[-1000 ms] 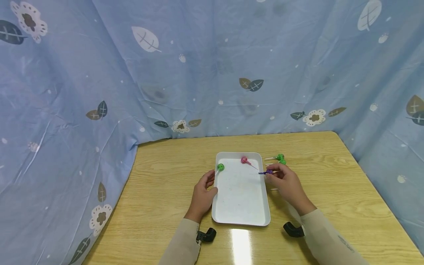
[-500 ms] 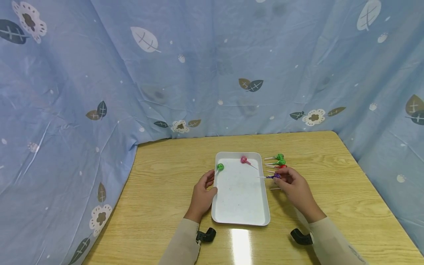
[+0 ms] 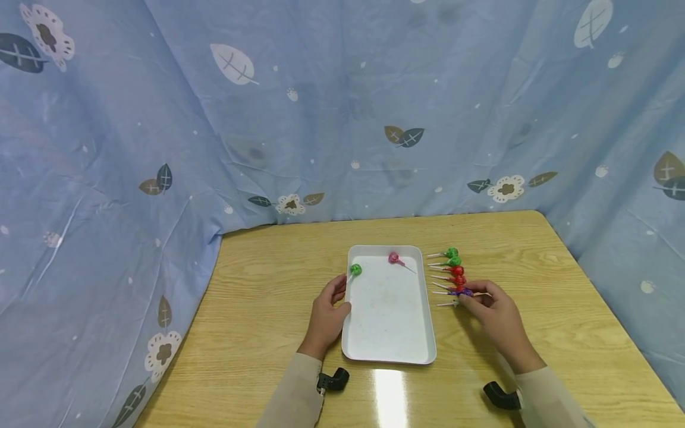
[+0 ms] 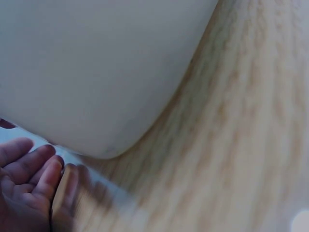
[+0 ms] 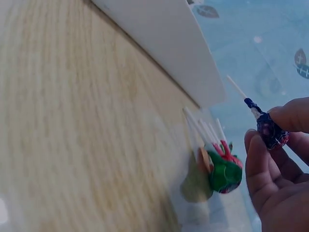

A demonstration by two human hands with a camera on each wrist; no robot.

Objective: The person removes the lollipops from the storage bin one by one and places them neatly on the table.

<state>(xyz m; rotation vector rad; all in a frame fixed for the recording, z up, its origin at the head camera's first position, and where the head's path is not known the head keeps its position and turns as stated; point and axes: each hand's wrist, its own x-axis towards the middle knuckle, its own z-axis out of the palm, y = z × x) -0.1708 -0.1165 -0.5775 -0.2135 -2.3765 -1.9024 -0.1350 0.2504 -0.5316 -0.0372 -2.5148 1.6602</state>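
Observation:
My right hand (image 3: 495, 315) pinches a purple-wrapped lollipop (image 5: 270, 129) between thumb and fingers, its white stick pointing left. It is over the near part of a row of lollipops right of the tray: green ones (image 3: 453, 261) at the back, then red ones (image 3: 456, 271). One white stick (image 3: 446, 305) shows nearest me; its head is mostly hidden by the hand. My left hand (image 3: 327, 312) rests against the left rim of a white tray (image 3: 387, 327), fingers loosely bent in the left wrist view. Inside the tray are a green lollipop (image 3: 355, 270) and a pink lollipop (image 3: 394, 258).
The wooden table (image 3: 262, 309) extends to both sides of the tray. A blue patterned curtain (image 3: 342, 119) hangs behind it and along its sides. Each wrist carries a black camera mount (image 3: 334, 380).
My right hand has carried the purple lollipop from over the tray's right rim rightward and nearer me, to the row. Red lollipops have come into view. The left hand has stayed put.

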